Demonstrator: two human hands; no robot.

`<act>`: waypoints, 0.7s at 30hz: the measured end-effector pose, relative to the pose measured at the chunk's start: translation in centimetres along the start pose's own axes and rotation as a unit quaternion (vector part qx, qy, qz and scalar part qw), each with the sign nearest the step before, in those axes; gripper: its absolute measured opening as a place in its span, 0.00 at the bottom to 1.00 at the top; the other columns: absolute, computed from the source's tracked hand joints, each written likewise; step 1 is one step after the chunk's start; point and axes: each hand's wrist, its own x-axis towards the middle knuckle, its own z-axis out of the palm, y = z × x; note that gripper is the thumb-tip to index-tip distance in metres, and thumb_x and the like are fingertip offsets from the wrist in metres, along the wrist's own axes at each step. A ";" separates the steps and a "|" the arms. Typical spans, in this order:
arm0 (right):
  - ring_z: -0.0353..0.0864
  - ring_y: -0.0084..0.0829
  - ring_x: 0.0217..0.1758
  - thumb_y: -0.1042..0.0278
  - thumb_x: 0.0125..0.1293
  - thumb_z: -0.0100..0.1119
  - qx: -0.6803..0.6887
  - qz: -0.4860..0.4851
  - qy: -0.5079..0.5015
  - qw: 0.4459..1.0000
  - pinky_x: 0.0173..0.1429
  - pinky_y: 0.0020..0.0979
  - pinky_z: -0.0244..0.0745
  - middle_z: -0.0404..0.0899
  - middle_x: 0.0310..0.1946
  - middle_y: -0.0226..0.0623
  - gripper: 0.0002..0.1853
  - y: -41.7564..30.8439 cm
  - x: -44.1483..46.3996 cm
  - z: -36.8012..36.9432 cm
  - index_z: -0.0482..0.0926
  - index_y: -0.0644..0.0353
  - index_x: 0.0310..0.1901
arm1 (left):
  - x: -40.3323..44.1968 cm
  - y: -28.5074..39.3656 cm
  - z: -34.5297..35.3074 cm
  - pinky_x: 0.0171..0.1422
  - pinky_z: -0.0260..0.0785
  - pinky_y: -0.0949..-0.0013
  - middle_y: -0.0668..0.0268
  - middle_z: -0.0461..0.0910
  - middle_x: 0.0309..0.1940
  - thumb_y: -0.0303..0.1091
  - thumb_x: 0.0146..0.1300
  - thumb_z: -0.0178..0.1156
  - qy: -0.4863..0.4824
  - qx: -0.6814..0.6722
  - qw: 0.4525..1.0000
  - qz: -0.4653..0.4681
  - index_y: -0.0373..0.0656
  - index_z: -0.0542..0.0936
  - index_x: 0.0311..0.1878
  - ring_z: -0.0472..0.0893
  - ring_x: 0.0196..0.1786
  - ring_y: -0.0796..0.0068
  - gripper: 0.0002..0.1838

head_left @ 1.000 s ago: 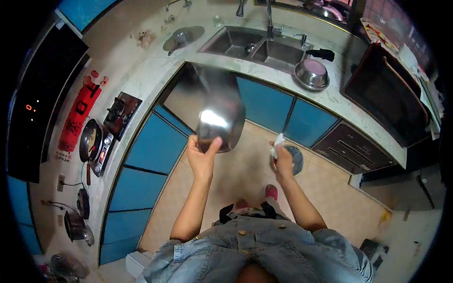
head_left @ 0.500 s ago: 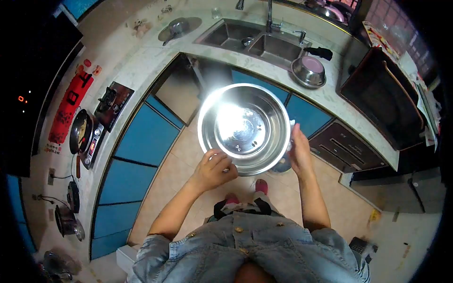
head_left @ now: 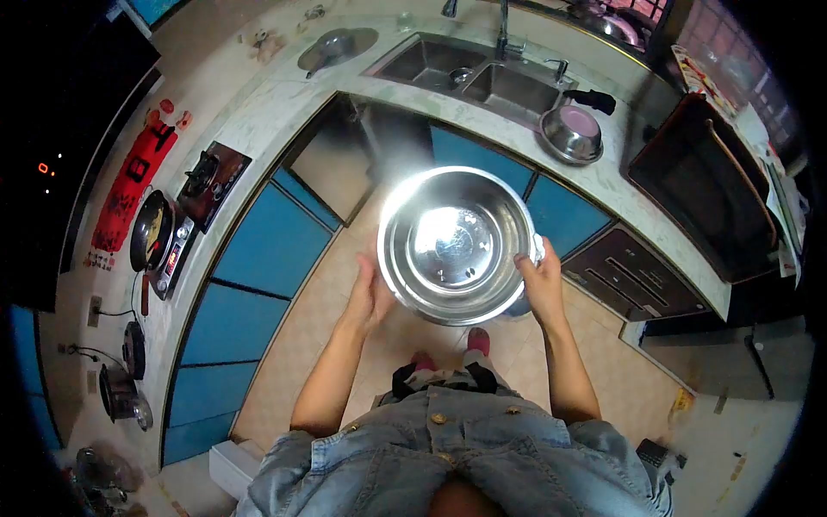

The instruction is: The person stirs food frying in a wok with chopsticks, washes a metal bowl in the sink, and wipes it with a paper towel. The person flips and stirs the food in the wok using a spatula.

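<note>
Two pale runs of tabletop [head_left: 293, 105] meet at a corner above blue cabinet doors [head_left: 241, 284], over a beige floor [head_left: 284, 370]. On the left run stand a dark pot [head_left: 115, 392], a frying pan [head_left: 140, 239] with food in it and a black cooktop [head_left: 220, 185]; a red banner [head_left: 121, 211] hangs on the wall behind. Farther right come a double sink [head_left: 517, 90], a pink bowl [head_left: 575, 123] sitting in a metal bowl [head_left: 573, 152], and a large dark appliance [head_left: 702, 189].

At lower left, some clutter [head_left: 103, 474] is too dim to name. White glare blurs the upper left of the steel basin [head_left: 452, 246], which is raised in front of the body, its inside facing up. Just right of its lower edge, a round grey thing [head_left: 519, 306] is mostly covered by it.

The left hand [head_left: 366, 293] is unclenched beside the basin's lower left, thumb lifted; whether its fingers touch the metal cannot be told. The right hand [head_left: 543, 280] grips the right rim, thumb on top, with a scrap of white cloth [head_left: 539, 248] showing beside it.
</note>
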 end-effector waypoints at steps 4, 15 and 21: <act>0.67 0.23 0.34 0.70 0.59 0.48 -0.135 -0.047 0.018 0.990 0.41 0.24 0.63 0.69 0.31 0.33 0.11 -0.2 0.5 0.5 0.65 0.65 0.42 | 0.7 0.5 1.9 0.59 0.58 0.65 0.58 0.62 0.56 0.58 0.60 0.35 0.090 0.060 0.992 -0.064 0.39 0.55 0.60 0.64 0.57 0.68 0.34; 0.66 0.41 0.43 0.70 0.57 0.47 -0.242 -0.206 -0.032 0.948 0.47 0.33 0.64 0.62 0.40 0.48 0.15 -5.4 -1.8 11.1 0.67 0.60 0.48 | 0.4 -2.8 1.1 0.60 0.52 0.69 0.60 0.60 0.55 0.54 0.64 0.30 0.179 0.260 0.925 0.212 0.38 0.54 0.58 0.61 0.57 0.70 0.30; 0.72 0.38 0.37 0.70 0.57 0.48 -0.126 -0.202 -0.106 0.965 0.42 0.29 0.66 0.70 0.37 0.41 0.12 -2.7 -4.2 14.7 0.71 0.63 0.42 | -0.6 -5.5 -1.8 0.43 0.63 0.73 0.66 0.69 0.37 0.57 0.62 0.31 0.304 0.181 0.920 0.170 0.35 0.63 0.49 0.68 0.38 0.76 0.31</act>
